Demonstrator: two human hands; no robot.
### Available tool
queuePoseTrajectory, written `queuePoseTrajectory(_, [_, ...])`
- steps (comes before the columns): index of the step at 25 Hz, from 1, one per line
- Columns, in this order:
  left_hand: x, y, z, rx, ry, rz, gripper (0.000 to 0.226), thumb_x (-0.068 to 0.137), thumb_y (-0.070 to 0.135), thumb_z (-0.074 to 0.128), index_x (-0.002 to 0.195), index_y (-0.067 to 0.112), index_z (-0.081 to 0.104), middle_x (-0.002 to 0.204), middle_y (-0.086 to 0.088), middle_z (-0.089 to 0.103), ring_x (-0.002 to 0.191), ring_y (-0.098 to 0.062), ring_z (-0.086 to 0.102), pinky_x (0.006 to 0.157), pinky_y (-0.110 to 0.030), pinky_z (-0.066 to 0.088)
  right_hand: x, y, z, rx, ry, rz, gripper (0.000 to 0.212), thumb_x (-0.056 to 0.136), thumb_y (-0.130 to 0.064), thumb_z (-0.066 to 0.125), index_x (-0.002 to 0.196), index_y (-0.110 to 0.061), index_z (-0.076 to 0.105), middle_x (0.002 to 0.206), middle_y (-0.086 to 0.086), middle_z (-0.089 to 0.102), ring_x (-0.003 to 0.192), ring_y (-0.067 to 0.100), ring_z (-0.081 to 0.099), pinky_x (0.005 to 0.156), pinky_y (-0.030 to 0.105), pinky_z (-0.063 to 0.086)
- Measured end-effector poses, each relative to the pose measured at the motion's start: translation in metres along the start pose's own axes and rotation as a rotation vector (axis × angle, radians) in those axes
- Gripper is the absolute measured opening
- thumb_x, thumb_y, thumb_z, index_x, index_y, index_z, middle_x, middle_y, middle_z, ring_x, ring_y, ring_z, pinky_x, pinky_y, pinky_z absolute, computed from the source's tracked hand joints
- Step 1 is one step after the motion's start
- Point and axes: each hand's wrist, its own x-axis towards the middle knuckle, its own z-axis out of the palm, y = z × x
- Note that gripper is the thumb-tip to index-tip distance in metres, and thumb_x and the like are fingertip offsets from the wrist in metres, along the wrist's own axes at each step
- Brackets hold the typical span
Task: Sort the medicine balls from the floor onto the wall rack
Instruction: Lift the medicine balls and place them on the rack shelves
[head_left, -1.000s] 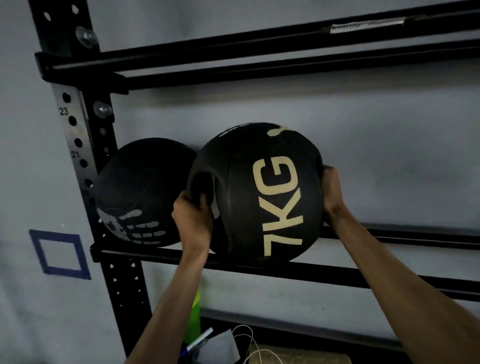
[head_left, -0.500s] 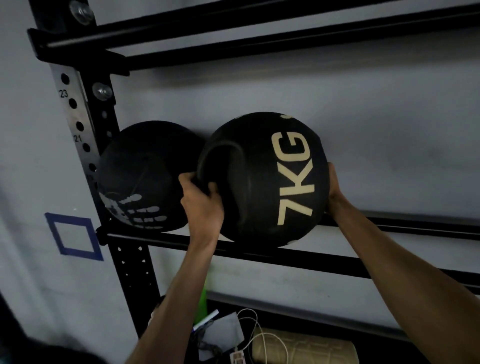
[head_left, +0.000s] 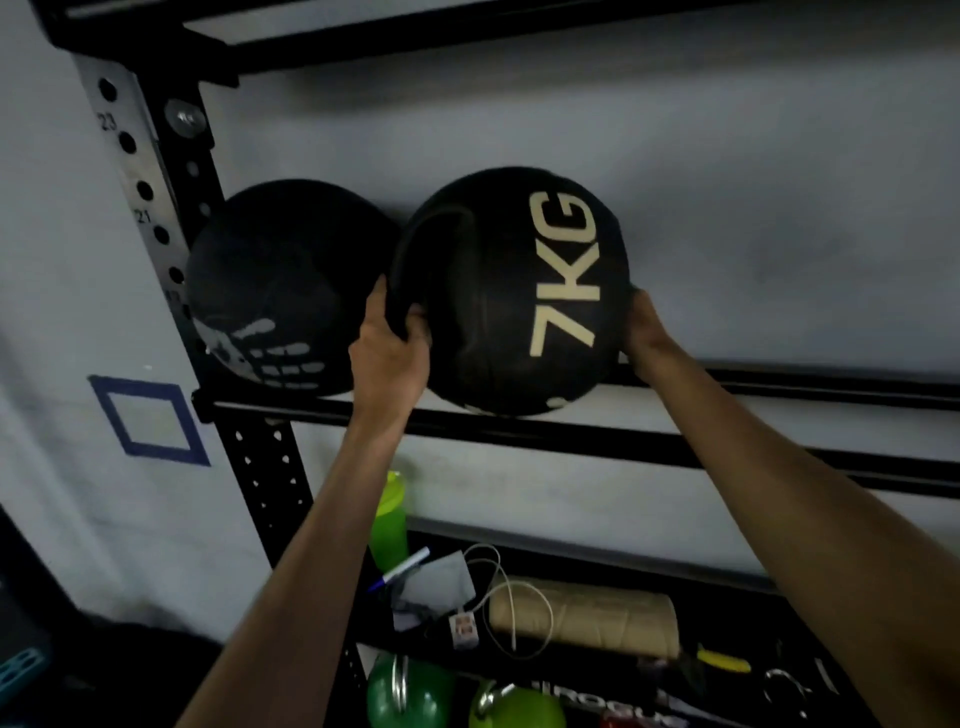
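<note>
7KG medicine ball (head_left: 511, 291) sits on the wall rack rails (head_left: 571, 439), just right of a second black ball (head_left: 291, 280); left hand (head_left: 387, 358) clasps the recessed grip on its left side, right hand (head_left: 641, 332) against its right flank, fingers hidden behind, so grasping or flat cannot be told.

Ahead of me a dull grey wall (head_left: 779, 182) in dim light, with a blue tape square (head_left: 150, 421) at nine o'clock; dark floor (head_left: 119, 670) at seven o'clock, a teal gridded thing (head_left: 21, 670) beside it
</note>
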Motion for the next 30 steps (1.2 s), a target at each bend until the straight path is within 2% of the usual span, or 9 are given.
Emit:
queuePoseTrajectory(4, [-0.053, -0.014, 0.003, -0.052, 0.105, 0.042, 0.047, 0.101, 0.028, 0.048, 0.146, 0.014, 0.043, 0.115, -0.013, 0.069, 0.115, -0.035, 0.061, 0.098, -0.040, 0.048, -0.074, 0.011, -0.020, 0.010, 0.095, -0.002, 0.039, 0.100, -0.022, 0.054, 0.135, -0.005, 0.056, 0.126, 0.015, 0.066, 0.112, 0.027, 0.064, 0.100, 0.033, 0.050])
queuePoseTrajectory(6, [-0.092, -0.022, 0.012, -0.098, 0.157, 0.098, 0.037, 0.094, 0.018, 0.048, 0.130, 0.008, 0.050, 0.098, -0.008, 0.067, 0.096, -0.029, 0.065, 0.084, -0.047, 0.054, -0.122, 0.022, -0.030, -0.035, 0.181, -0.106, 0.032, 0.098, -0.013, 0.053, 0.126, -0.002, 0.063, 0.119, 0.013, 0.069, 0.108, 0.022, 0.064, 0.088, 0.015, 0.044])
queuePoseTrajectory(9, [-0.158, -0.032, 0.033, -0.075, 0.097, 0.156, 0.027, 0.090, 0.012, 0.048, 0.116, 0.009, 0.055, 0.092, -0.004, 0.065, 0.080, -0.019, 0.063, 0.074, -0.044, 0.054, -0.196, 0.039, -0.042, 0.020, 0.243, -0.290, 0.026, 0.095, -0.008, 0.050, 0.111, -0.004, 0.070, 0.107, 0.006, 0.072, 0.098, 0.015, 0.068, 0.080, 0.007, 0.044])
queuePoseTrajectory(12, [-0.224, -0.059, 0.051, -0.001, -0.112, 0.143, 0.022, 0.091, 0.008, 0.051, 0.112, 0.012, 0.057, 0.087, -0.003, 0.067, 0.073, -0.017, 0.064, 0.068, -0.041, 0.053, -0.262, 0.072, -0.045, 0.034, 0.257, -0.256, 0.023, 0.096, -0.008, 0.049, 0.105, -0.008, 0.071, 0.104, -0.002, 0.071, 0.095, 0.006, 0.066, 0.079, 0.013, 0.050])
queuePoseTrajectory(15, [-0.288, -0.104, 0.063, 0.142, -0.360, 0.080, 0.018, 0.092, 0.010, 0.053, 0.109, 0.013, 0.060, 0.094, -0.011, 0.071, 0.089, -0.034, 0.067, 0.072, -0.043, 0.053, -0.325, 0.136, -0.031, -0.064, 0.183, -0.141, 0.021, 0.094, -0.011, 0.050, 0.099, -0.008, 0.070, 0.097, 0.005, 0.073, 0.088, 0.015, 0.069, 0.078, 0.030, 0.057])
queuePoseTrajectory(18, [-0.356, -0.159, 0.070, 0.278, -0.654, 0.025, 0.016, 0.093, 0.012, 0.056, 0.108, 0.011, 0.062, 0.103, -0.015, 0.072, 0.098, -0.037, 0.066, 0.078, -0.042, 0.049, -0.399, 0.211, -0.012, -0.232, 0.047, 0.092, 0.019, 0.095, -0.013, 0.050, 0.097, -0.008, 0.068, 0.095, 0.011, 0.073, 0.089, 0.025, 0.070, 0.079, 0.042, 0.057])
queuePoseTrajectory(23, [-0.459, -0.239, 0.078, 0.441, -1.109, -0.222, 0.021, 0.095, 0.019, 0.051, 0.111, 0.012, 0.063, 0.112, -0.014, 0.070, 0.109, -0.036, 0.063, 0.086, -0.039, 0.049, -0.522, 0.288, 0.001, -0.405, -0.154, 0.546, 0.018, 0.095, -0.012, 0.050, 0.097, -0.006, 0.066, 0.096, 0.014, 0.072, 0.094, 0.032, 0.068, 0.080, 0.043, 0.053])
queuePoseTrajectory(27, [-0.533, -0.273, 0.084, 0.569, -1.408, -0.226, 0.026, 0.098, 0.024, 0.049, 0.117, 0.012, 0.061, 0.121, -0.015, 0.066, 0.114, -0.036, 0.061, 0.091, -0.041, 0.049, -0.598, 0.324, -0.003, -0.488, -0.287, 0.791, 0.025, 0.095, -0.015, 0.047, 0.112, -0.009, 0.065, 0.111, 0.014, 0.071, 0.107, 0.034, 0.064, 0.091, 0.042, 0.050])
queuePoseTrajectory(30, [-0.576, -0.295, 0.088, 0.603, -1.557, -0.262, 0.026, 0.100, 0.025, 0.049, 0.120, 0.012, 0.060, 0.119, -0.012, 0.065, 0.110, -0.031, 0.063, 0.091, -0.040, 0.053, -0.638, 0.349, -0.010, -0.479, -0.364, 0.924, 0.022, 0.098, -0.016, 0.047, 0.112, -0.009, 0.063, 0.106, 0.012, 0.069, 0.102, 0.032, 0.066, 0.074, 0.033, 0.048])
